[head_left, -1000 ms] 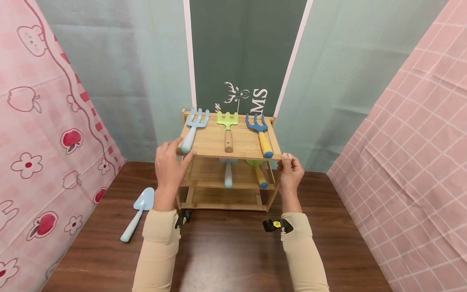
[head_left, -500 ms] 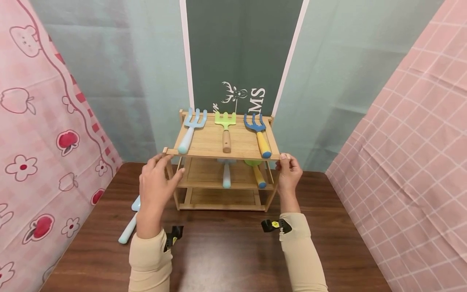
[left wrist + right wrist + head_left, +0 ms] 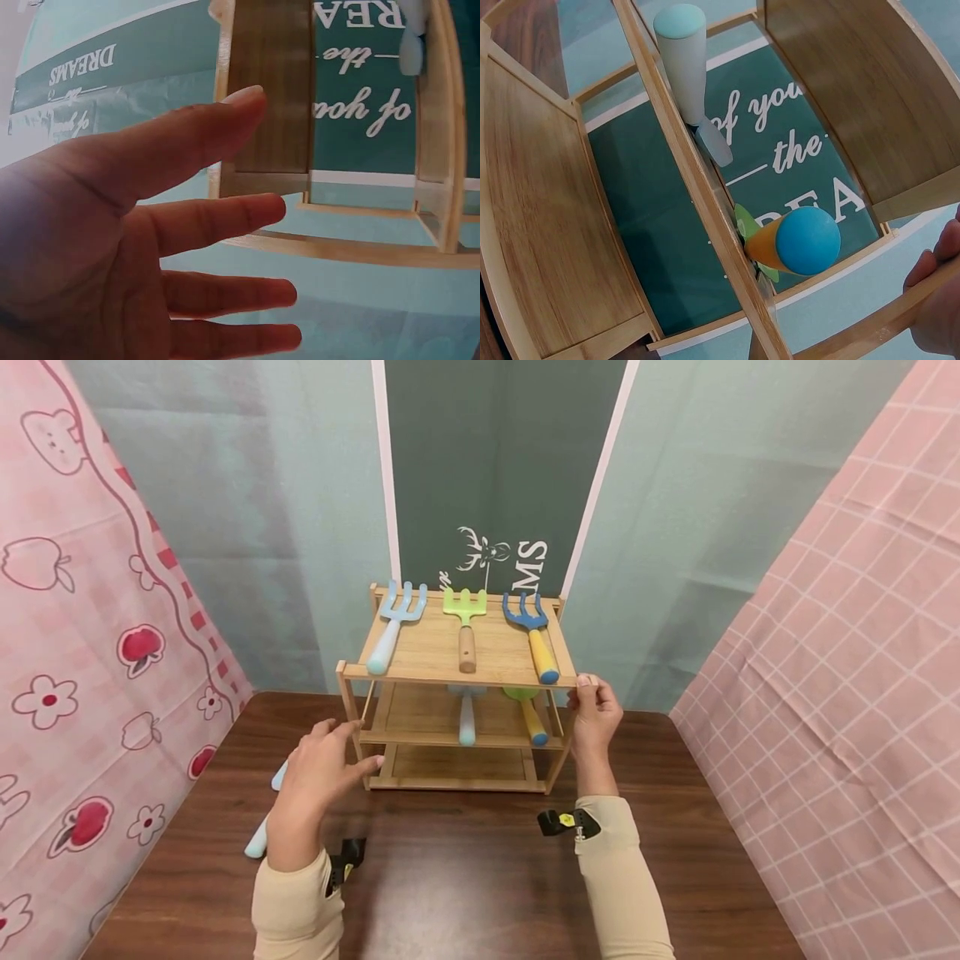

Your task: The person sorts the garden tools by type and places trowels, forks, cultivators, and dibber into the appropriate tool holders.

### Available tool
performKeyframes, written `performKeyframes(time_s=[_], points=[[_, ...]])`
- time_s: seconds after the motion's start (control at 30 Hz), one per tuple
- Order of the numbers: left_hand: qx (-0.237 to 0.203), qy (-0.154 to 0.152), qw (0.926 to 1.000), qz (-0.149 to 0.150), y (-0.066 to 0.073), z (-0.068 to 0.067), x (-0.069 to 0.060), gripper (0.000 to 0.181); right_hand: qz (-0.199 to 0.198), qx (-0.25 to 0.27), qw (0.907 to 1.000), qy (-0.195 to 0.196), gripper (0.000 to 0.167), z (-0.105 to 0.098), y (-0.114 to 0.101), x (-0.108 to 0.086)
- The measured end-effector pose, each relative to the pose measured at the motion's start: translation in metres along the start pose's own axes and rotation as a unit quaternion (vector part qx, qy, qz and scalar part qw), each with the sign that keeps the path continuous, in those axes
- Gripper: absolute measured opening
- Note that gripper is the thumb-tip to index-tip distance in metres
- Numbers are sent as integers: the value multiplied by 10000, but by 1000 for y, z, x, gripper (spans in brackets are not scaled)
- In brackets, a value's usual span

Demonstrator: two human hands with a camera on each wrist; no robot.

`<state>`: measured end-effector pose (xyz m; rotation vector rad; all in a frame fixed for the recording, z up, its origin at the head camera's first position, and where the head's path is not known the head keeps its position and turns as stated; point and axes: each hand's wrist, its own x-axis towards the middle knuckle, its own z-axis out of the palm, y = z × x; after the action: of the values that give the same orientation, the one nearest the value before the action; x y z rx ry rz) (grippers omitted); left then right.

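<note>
A three-tier wooden shelf rack (image 3: 420,677) stands on the table. My right hand (image 3: 597,714) pinches its front right corner at the top tier. Beside the front left post, lower down, is my left hand (image 3: 318,772), its fingers extended and holding nothing. On the top tier lie a light blue hand fork (image 3: 386,643), a green hand fork with a wooden handle (image 3: 467,647) and a blue hand fork with a yellow handle (image 3: 542,652). The middle tier bears a tool with a pale blue handle (image 3: 467,720) and a green one with a yellow handle (image 3: 534,722).
A light blue trowel (image 3: 257,839) lies on the brown table (image 3: 450,893) at the left, partly hidden by my left hand and wrist. Pink patterned cloth hangs on the left (image 3: 97,693) and right (image 3: 825,652). A green cloth with white lettering (image 3: 502,460) hangs behind the rack.
My left hand has left the light blue fork's handle on the top tier and moved left and down beside the post. My right hand has stayed on the rack's corner.
</note>
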<state>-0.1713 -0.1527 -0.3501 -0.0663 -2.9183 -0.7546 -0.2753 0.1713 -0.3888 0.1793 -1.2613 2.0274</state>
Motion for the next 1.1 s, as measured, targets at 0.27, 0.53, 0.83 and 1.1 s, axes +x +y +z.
performKeyframes(time_s=[0.27,0.53,0.83,1.1], points=[[249,240,9993,169,-8,15,-6,54,20,27,10000,-17,8,-1,1,1],[396,442,9981,188,-26,29,-12,51,0,64,10000,-33,8,-2,3,2],[508,475,9975,127,-49,48,-19,48,0,40,10000,-23,7,-2,3,3],[677,426,9967,102,-67,62,-26,48,50,-37,10000,-31,8,-3,3,1]])
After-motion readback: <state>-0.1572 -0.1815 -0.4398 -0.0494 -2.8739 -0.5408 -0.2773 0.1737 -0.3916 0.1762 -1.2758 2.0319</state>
